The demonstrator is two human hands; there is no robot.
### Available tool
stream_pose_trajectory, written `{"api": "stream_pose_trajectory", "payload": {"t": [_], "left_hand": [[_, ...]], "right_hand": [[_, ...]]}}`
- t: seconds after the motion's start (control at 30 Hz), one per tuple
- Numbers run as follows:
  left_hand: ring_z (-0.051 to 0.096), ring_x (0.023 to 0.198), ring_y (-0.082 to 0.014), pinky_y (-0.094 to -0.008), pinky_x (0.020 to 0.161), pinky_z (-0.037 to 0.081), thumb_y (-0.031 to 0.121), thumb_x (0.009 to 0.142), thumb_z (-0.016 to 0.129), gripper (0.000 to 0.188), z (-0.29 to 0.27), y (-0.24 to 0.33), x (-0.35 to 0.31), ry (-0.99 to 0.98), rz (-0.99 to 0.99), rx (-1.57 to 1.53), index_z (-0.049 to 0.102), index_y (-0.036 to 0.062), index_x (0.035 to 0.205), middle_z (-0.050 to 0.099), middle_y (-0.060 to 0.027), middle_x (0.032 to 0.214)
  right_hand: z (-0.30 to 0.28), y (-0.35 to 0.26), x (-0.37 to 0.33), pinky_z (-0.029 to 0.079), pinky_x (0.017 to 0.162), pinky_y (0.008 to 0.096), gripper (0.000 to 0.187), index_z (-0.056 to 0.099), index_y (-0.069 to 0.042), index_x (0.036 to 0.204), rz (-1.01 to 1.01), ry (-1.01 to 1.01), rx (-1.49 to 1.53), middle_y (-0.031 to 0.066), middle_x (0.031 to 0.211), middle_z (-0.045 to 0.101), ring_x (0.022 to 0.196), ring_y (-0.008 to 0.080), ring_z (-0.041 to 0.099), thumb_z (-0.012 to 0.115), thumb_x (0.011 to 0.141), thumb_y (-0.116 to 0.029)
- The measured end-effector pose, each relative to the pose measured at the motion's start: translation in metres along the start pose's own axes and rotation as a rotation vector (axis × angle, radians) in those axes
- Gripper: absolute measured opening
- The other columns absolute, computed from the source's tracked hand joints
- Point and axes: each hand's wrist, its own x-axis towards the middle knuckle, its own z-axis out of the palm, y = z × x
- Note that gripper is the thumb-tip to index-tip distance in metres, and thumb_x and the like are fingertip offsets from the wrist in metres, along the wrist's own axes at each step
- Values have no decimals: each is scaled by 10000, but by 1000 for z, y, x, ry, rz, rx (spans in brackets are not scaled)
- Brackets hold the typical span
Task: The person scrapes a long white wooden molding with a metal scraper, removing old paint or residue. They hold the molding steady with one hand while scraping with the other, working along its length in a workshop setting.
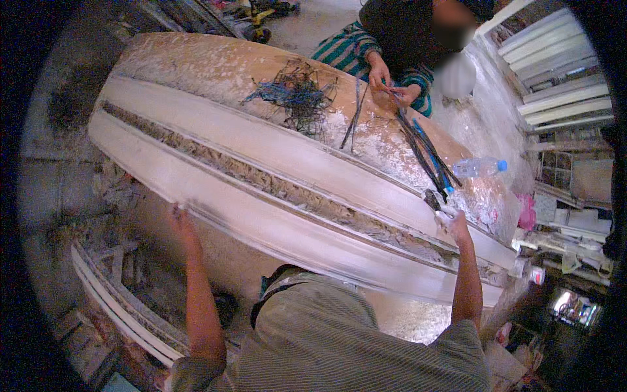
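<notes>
Two long white curved moulding strips (pixel 313 238) lie side by side in front of me, with a rough, grey-brown groove (pixel 274 186) running between them. My left hand (pixel 180 214) is at the near edge of the closer strip; motion blurs its fingers, so their grip cannot be made out. Over the right part of the farther strip, my right hand (pixel 450 222) is closed around a small whitish tool with a dark end (pixel 431 200). Its exact kind is unclear.
Across the brown worktop (pixel 189 55), another person's hands (pixel 392 88) work thin strands. A tangled dark and blue heap (pixel 297 95), black and blue strips (pixel 424 153) and a clear bottle (pixel 480 167) lie there. Another curved white piece (pixel 114 300) stands at lower left.
</notes>
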Motion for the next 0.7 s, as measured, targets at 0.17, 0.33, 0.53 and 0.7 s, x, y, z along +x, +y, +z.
{"api": "stream_pose_trajectory", "payload": {"t": [0.17,0.33,0.53,0.7], "left_hand": [[488,1237,-338,-448,1089,348,230,930,663,406,29,55,83,111,226,301,550,-6,1241,556,-186,1283],[472,1232,-407,-498,1086,348,263,904,668,461,70,50,101,138,318,498,529,-16,1243,533,-216,1291],[478,1228,-403,-499,1075,357,248,903,663,438,66,36,101,167,324,393,538,-14,1232,537,-219,1279],[486,1214,-396,-489,1059,365,227,901,654,368,66,51,95,156,306,353,560,14,1185,558,-201,1246]], "right_hand": [[112,-111,29,450,987,474,658,604,76,1120,-295,112,-436,290,1178,576,1127,423,547,788,773,-451],[282,-337,57,503,857,512,385,633,34,1028,-666,51,-222,262,1018,655,987,449,622,763,740,-185],[362,-474,46,545,789,531,198,665,58,876,-838,91,-297,277,875,678,861,453,667,665,755,-99],[250,-362,47,541,871,488,402,656,-39,1150,-734,-74,-703,242,1165,637,1006,419,648,672,854,-310]]}}
